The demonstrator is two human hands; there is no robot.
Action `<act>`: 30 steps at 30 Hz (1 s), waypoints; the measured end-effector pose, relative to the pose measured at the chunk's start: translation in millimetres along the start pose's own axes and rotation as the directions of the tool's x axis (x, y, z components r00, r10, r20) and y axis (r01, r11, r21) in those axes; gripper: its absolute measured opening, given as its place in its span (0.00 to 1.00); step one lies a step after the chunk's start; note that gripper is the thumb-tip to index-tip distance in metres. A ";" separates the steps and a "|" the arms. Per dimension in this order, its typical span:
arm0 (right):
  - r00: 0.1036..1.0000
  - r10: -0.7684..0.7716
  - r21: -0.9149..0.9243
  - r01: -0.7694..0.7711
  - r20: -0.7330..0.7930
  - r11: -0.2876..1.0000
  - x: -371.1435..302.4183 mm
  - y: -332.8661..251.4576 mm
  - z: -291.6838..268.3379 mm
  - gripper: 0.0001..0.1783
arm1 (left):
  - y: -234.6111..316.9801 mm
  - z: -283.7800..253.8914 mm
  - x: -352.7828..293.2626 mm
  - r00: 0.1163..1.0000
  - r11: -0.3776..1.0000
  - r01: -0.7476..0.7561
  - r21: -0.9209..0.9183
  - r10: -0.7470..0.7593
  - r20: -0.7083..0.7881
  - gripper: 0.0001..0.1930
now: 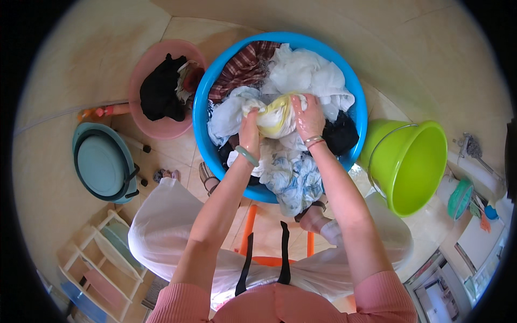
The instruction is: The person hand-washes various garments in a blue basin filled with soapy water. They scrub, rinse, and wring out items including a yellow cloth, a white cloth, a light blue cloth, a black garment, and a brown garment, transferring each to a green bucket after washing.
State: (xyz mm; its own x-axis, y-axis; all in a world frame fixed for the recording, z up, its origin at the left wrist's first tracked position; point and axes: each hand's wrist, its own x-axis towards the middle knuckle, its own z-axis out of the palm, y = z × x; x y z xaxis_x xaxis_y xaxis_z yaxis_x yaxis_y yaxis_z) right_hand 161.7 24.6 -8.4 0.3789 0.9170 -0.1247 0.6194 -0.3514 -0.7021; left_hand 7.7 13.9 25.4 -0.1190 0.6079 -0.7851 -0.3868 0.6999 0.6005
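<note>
Both my hands hold a wet white and yellow cloth (277, 118) over a big blue basin (201, 121). My left hand (249, 132) grips its left end, with a green bangle on the wrist. At the other end, my right hand (309, 117) has its fingers wrapped over the fabric. Around them in the basin lie a dark red plaid garment (245, 67), white clothes (307, 70), a black piece (340, 134) by my right wrist, and a blue-patterned white garment (293, 180) hanging toward the near rim. Some soapy water shows between the clothes.
A pink basin (141, 121) with black clothing (160, 91) stands at the far left. Stacked grey-blue basins (102, 167) are nearer on the left, above a white rack (97, 253). A lime-green bucket (414, 167) tilts at the right. Orange stool legs (249, 229) show between my knees.
</note>
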 end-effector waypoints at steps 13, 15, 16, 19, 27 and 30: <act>0.851 0.115 -0.446 0.149 0.512 0.883 24.7 55.6 71.9 0.20 | -46.5 -26.1 93.2 0.868 0.437 -0.495 0.751 0.279 0.410 0.20; 0.911 -0.115 -0.345 0.264 0.397 0.901 17.4 69.6 69.6 0.16 | -36.3 -18.1 78.2 0.777 0.134 -0.617 0.775 0.254 0.575 0.21; 0.906 -0.230 -0.311 0.347 0.356 0.885 12.8 58.4 62.8 0.14 | -33.2 -17.0 73.2 0.812 0.347 -0.583 0.734 0.222 0.540 0.21; 0.887 -0.448 0.136 0.433 0.110 0.891 -43.1 -23.5 12.8 0.10 | -27.0 -20.9 64.2 0.917 0.978 0.174 -0.116 -0.118 0.381 0.22; 0.731 -0.678 0.026 0.678 0.082 0.734 -126.2 -125.9 -61.6 0.20 | 11.3 -4.5 12.1 0.799 0.901 0.331 -0.281 -0.109 0.592 0.21; 0.791 -0.611 0.036 0.611 -0.013 0.790 -126.7 -141.5 -64.7 0.21 | 20.2 -4.2 1.4 0.789 0.924 0.243 -0.295 -0.011 0.615 0.20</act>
State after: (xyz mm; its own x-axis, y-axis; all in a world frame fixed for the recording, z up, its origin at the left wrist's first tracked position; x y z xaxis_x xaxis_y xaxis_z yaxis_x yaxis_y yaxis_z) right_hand 70.5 -54.1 152.2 -0.0701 0.9380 0.3395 0.6965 0.2897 -0.6565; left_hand -4.2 27.4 35.8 0.4727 0.7021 -0.5326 -0.6558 0.6840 0.3196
